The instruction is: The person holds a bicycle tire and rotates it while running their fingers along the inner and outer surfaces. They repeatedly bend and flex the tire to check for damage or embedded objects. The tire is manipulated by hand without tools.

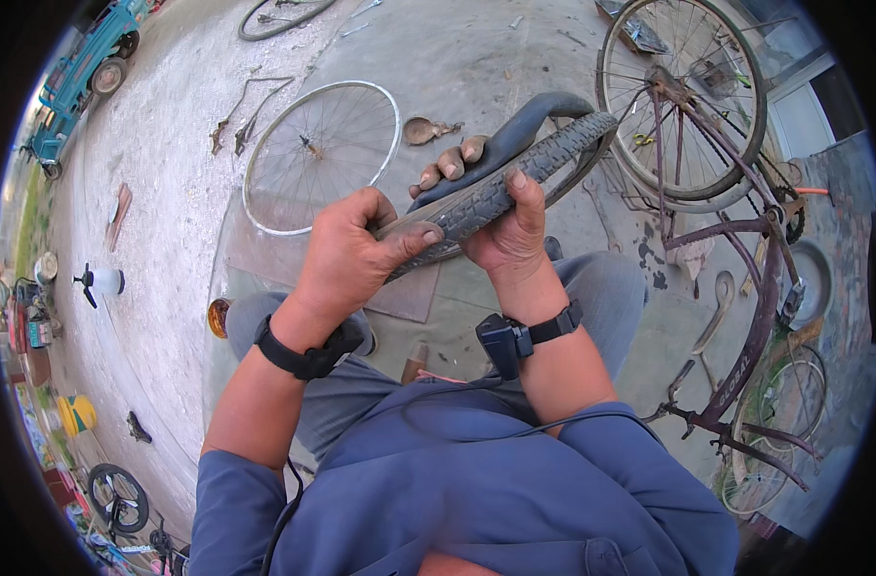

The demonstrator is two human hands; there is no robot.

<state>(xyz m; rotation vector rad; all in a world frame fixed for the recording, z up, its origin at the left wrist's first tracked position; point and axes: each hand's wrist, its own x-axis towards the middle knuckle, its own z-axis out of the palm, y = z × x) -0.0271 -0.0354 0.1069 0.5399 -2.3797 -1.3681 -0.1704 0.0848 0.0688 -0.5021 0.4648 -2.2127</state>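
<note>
Both of my hands hold a black bicycle tyre (488, 199) above my lap, its knobbly tread turned up. Along its far side lies a smooth black inner tube (522, 132), bulging out of the tyre at the top. My left hand (349, 252) is closed on the near left end, thumb pressed on the tread. My right hand (507, 233) grips from the right with its thumb up against the sidewall. Beyond the tube, curled fingertips show, seemingly the right hand's. A bare spoked wheel (396, 130) without a tyre lies on the ground ahead to the left.
An upside-down maroon bicycle frame (751, 338) with a mounted wheel (762, 106) stands at right. Wrenches (716, 312), a small brown scoop-like piece (421, 131) and metal stays (249, 120) lie about. Left are a spray bottle (106, 281) and a blue three-wheeled cart (68, 96).
</note>
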